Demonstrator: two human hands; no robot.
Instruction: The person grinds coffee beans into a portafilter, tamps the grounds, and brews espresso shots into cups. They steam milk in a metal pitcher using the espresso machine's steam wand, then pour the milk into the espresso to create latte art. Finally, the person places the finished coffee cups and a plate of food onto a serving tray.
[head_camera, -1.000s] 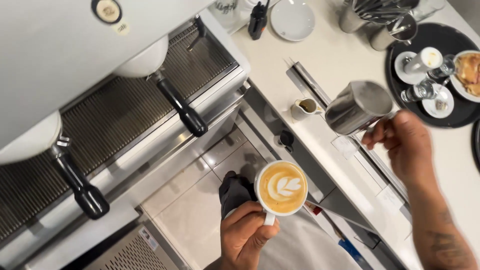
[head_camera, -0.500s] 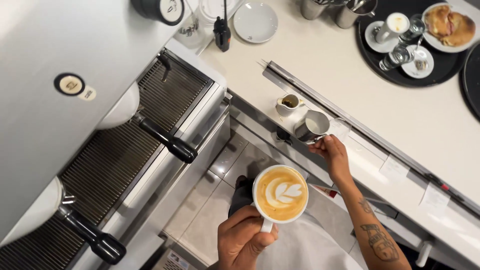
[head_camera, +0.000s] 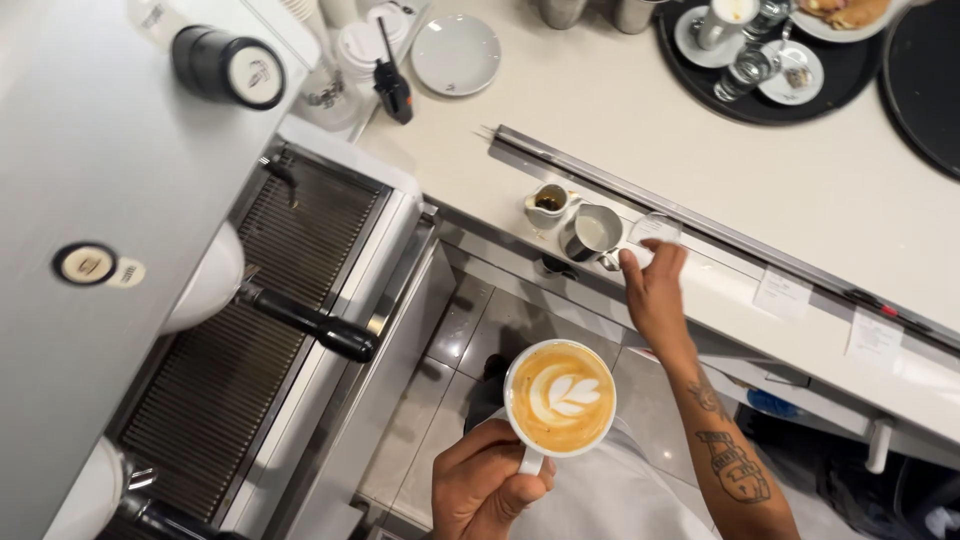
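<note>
Left hand (head_camera: 490, 490), near the bottom edge, has fingers clamped on the handle of a white cup (head_camera: 560, 398), held level above the tiled floor. Cup contains tan coffee with a white leaf pattern in the foam. Farther right, right hand (head_camera: 655, 295) rests at the counter's (head_camera: 860, 200) near edge, fingers loosely apart, fingertips beside a small steel milk pitcher (head_camera: 592, 232). Just left, a small white jug (head_camera: 547, 203) holds dark liquid. Far right, a black tray (head_camera: 770, 100) carries saucers and glasses.

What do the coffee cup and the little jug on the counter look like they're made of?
The cup in the left hand looks like glazed white ceramic: smooth, glossy, opaque rim. The jug by the right hand is probably brushed steel: grey, metallic sheen.
</note>
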